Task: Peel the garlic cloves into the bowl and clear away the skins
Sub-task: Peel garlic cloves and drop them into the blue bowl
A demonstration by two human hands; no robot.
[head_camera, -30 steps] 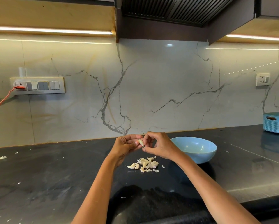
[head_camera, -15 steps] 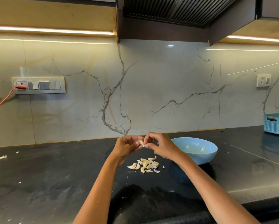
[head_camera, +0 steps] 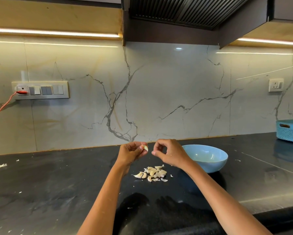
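left hand (head_camera: 131, 152) — fingertips pinching one garlic clove (head_camera: 145, 148), raised above the counter (head_camera: 57, 184). right hand (head_camera: 167, 154) just beside, thumb and forefinger curled together; whether they hold skin, cannot tell. clove pile (head_camera: 152, 173) below — blue bowl (head_camera: 208, 158) at right.

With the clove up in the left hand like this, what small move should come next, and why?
Probably the right hand returns to the garlic clove pinched in the left hand to strip more skin: the hands are apart, and no cloves show in the blue bowl.
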